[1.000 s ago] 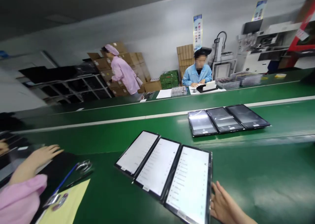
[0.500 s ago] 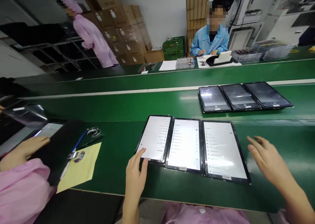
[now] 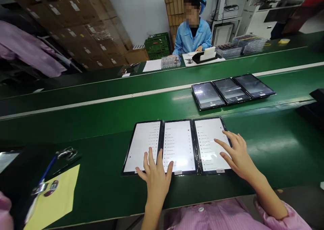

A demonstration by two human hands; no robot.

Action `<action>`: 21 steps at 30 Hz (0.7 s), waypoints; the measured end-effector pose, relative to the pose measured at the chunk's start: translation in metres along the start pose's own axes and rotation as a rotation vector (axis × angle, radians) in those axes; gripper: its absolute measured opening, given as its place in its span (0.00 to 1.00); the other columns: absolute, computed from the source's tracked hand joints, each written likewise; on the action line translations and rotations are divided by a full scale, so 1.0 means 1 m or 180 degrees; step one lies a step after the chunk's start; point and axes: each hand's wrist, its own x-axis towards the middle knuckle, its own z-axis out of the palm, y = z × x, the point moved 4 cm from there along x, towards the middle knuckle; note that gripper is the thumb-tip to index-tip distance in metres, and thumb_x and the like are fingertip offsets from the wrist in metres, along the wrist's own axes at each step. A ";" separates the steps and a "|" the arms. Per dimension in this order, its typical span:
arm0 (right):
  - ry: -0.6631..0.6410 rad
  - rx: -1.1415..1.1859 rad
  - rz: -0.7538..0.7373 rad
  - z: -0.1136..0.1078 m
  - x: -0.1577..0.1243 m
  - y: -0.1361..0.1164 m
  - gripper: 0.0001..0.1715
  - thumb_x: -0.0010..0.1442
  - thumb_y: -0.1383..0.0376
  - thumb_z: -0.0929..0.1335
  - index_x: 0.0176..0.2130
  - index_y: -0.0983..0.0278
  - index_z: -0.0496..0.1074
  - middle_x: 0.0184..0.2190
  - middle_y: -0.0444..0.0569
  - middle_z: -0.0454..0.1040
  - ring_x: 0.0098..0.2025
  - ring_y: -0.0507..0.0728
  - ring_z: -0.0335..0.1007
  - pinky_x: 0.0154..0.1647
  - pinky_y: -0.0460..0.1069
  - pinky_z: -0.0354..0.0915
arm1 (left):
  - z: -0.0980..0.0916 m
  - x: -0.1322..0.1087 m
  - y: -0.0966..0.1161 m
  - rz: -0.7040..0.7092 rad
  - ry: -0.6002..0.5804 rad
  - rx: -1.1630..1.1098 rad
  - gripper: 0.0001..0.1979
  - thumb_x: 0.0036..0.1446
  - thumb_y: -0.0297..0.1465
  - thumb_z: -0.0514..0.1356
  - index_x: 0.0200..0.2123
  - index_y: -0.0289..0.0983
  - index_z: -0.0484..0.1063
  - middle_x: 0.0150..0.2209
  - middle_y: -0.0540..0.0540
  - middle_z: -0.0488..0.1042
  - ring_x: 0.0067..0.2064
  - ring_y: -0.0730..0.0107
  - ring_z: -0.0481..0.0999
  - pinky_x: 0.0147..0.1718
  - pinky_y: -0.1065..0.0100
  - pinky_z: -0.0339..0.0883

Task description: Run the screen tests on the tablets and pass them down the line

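As two lit tablets (image 3: 145, 135) flank the middle tablet (image 3: 178, 139), I hold my left hand (image 3: 155, 177), fingers spread, over its lower left edge and my right hand (image 3: 238, 155), fingers apart, over the right-hand tablet (image 3: 209, 145) beside it.

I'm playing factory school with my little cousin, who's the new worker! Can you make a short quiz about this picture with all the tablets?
1. Count: how many bright-screened tablets lie in the row nearest the person?
2. True or false: the yellow paper lies to the left of those tablets.
3. Fill in the blank: the person's ____ hand is over the rightmost bright tablet.

Key
1. Three.
2. True.
3. Right. The right hand is there, while the left hand is over the lower part of the other two.
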 end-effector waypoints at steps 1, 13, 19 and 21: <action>0.0027 -0.0006 0.0069 -0.002 -0.004 0.005 0.24 0.73 0.57 0.56 0.61 0.55 0.68 0.64 0.58 0.58 0.65 0.68 0.53 0.64 0.70 0.50 | 0.003 -0.001 0.003 -0.0037 0.0005 -0.0101 0.21 0.50 0.33 0.70 0.49 0.41 0.77 0.72 0.39 0.51 0.73 0.40 0.34 0.59 0.33 0.08; -0.0402 0.0106 -0.0392 0.028 -0.002 -0.053 0.18 0.67 0.55 0.66 0.55 0.50 0.75 0.67 0.56 0.56 0.66 0.72 0.50 0.65 0.74 0.38 | -0.004 0.002 0.009 0.0322 -0.0309 -0.0054 0.28 0.55 0.45 0.67 0.58 0.45 0.72 0.73 0.42 0.46 0.73 0.38 0.39 0.65 0.33 0.25; 0.0280 0.0199 -0.0012 0.000 -0.011 -0.015 0.20 0.72 0.60 0.59 0.41 0.55 0.80 0.60 0.53 0.65 0.60 0.67 0.60 0.64 0.72 0.45 | -0.040 0.039 -0.015 0.0868 -0.0278 0.1369 0.26 0.68 0.44 0.52 0.65 0.41 0.64 0.71 0.34 0.51 0.70 0.43 0.55 0.64 0.38 0.54; 0.0488 0.0217 0.0090 -0.009 -0.017 -0.004 0.20 0.71 0.60 0.58 0.44 0.56 0.79 0.57 0.54 0.66 0.57 0.67 0.63 0.64 0.71 0.48 | -0.041 0.045 -0.016 0.1161 -0.0365 0.1866 0.24 0.69 0.43 0.49 0.63 0.42 0.66 0.71 0.33 0.52 0.70 0.42 0.54 0.63 0.32 0.50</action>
